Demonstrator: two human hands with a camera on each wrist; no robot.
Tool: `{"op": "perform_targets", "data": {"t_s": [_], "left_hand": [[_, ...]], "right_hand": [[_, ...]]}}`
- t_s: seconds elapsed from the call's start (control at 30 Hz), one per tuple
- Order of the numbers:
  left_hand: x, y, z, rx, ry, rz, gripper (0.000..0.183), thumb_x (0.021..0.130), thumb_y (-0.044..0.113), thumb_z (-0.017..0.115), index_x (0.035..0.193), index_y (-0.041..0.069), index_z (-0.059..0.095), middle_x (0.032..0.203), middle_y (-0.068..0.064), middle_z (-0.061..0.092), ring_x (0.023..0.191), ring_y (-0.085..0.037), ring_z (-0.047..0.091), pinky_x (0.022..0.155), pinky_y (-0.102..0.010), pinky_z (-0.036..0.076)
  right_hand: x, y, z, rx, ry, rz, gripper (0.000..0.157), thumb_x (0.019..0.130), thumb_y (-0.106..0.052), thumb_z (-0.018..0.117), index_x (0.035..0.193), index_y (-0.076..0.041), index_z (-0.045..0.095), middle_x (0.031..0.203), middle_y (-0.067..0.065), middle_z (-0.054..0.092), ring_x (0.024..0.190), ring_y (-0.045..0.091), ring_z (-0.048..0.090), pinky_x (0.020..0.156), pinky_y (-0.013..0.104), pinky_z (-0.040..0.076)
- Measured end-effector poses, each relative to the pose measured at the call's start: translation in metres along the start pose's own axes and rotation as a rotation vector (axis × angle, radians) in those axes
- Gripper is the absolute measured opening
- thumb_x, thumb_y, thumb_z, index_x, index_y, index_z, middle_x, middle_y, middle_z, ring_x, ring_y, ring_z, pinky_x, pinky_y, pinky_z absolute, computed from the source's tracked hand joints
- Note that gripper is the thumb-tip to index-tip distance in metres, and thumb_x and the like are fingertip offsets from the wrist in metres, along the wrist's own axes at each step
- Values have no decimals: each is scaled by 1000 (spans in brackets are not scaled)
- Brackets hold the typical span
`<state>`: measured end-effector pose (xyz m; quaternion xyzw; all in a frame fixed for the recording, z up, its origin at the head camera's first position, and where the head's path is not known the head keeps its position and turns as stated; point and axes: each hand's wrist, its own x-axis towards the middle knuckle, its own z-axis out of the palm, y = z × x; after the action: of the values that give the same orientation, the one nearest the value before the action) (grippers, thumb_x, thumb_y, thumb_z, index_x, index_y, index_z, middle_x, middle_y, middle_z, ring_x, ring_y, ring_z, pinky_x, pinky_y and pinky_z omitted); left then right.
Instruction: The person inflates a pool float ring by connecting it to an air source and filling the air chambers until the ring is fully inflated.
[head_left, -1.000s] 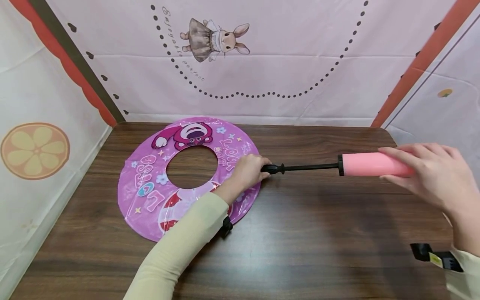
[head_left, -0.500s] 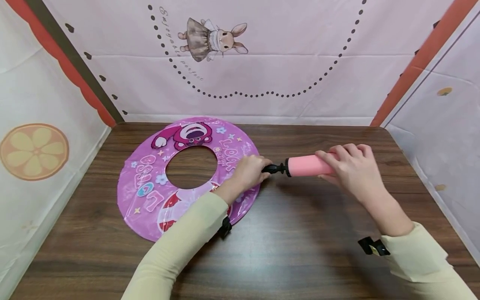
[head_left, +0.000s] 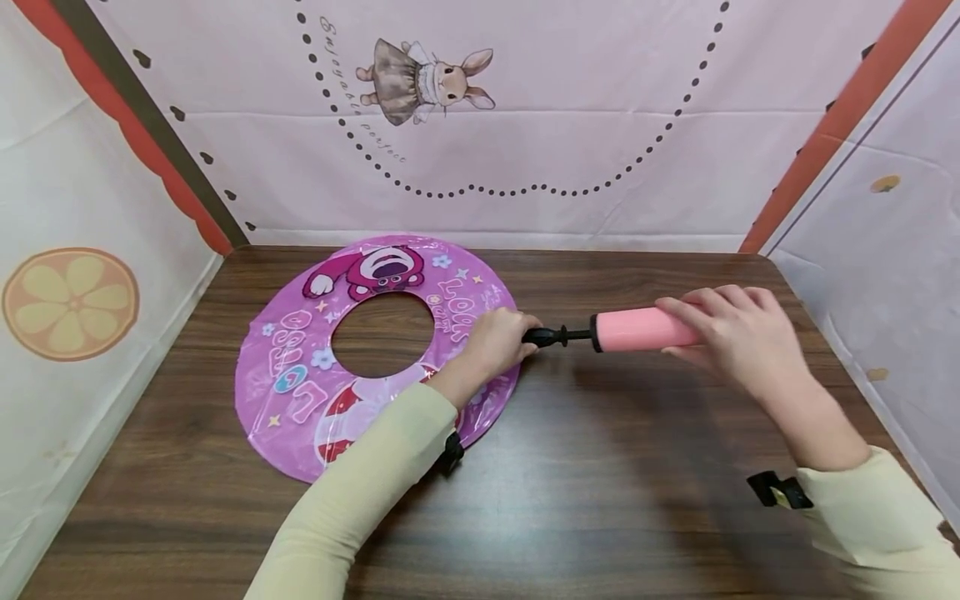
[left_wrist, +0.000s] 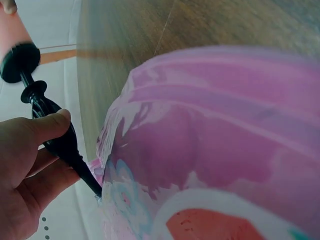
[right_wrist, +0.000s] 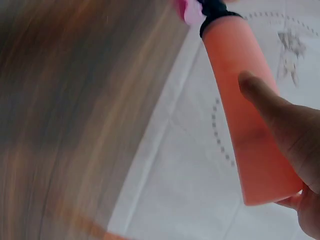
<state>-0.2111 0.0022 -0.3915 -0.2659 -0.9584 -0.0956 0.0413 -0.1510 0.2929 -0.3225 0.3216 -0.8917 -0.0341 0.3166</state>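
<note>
A pink hand pump (head_left: 641, 330) lies level above the table, its black nozzle end pointing at a purple swim ring (head_left: 281, 400). My left hand (head_left: 495, 346) pinches the black handle (left_wrist: 62, 142) between thumb and fingers beside the ring's right edge. In the left wrist view, the tapered black tip reaches the ring's edge; the exact join is hard to see. My right hand (head_left: 738, 342) grips the pink barrel (right_wrist: 250, 115) near its far end, thumb along its side. A short length of black rod shows between handle and barrel. The ring is puffed up in the left wrist view.
The brown wooden table (head_left: 585, 517) extends around the ring. Behind it hangs a pale pink cloth wall (head_left: 570, 100) with a rabbit print. White printed cloth (head_left: 67, 175) stands along the left, and more cloth (head_left: 892, 250) along the right.
My right hand pushed the barrel left toward the left hand, covering the rod, then drew it slightly back right, baring some rod. The left hand and ring have stayed in place.
</note>
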Motion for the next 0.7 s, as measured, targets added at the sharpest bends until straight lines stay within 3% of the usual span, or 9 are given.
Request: {"op": "perform_targets", "data": {"t_s": [0.13,0.3,0.43,0.47,0.57,0.63,0.7], "left_hand": [[0,0,0,2,-6,-2,31,81,32,69,110,22,67,97,0,70,84,-20,66,71,-33,53],[-1,0,2,7,-2,15,31,81,33,69,111,22,66,97,0,70,84,-19,66,72,-33,53],[-1,1,2,26,20,45,29,81,32,69,108,20,67,96,0,70,83,-18,66,72,-33,53],[-1,2,2,33,27,55,28,81,32,69,107,20,68,95,0,70,83,-18,66,72,-32,53],[-1,3,2,42,52,80,27,81,31,69,105,19,68,95,0,70,83,-18,66,72,-32,53],[-1,3,3,29,63,82,26,81,29,70,104,19,68,95,0,70,83,-18,66,72,-32,53],[-1,3,3,6,75,81,27,80,28,71,105,18,68,96,-1,70,84,-18,66,73,-32,53]], "right_hand": [[-17,22,-23,7,29,59,71,87,-69,23,110,-15,64,92,12,65,83,38,56,71,53,39],[-33,41,-40,-15,30,123,79,83,-75,19,105,-13,64,91,14,64,84,40,55,75,55,39],[-22,23,-23,-7,31,78,74,87,-70,20,107,-14,64,90,13,64,82,39,55,70,54,39],[-17,17,-16,0,31,64,71,88,-68,23,108,-14,64,90,13,64,82,38,56,68,53,38],[-4,-4,2,-7,15,38,54,83,-60,52,111,-16,63,90,13,63,82,37,55,67,53,38],[4,-14,11,-30,24,23,50,72,-48,71,110,-16,62,90,13,62,81,37,55,68,53,38],[12,-22,17,-57,43,5,57,59,-35,82,109,-16,62,90,13,62,80,36,55,69,53,39]]}}
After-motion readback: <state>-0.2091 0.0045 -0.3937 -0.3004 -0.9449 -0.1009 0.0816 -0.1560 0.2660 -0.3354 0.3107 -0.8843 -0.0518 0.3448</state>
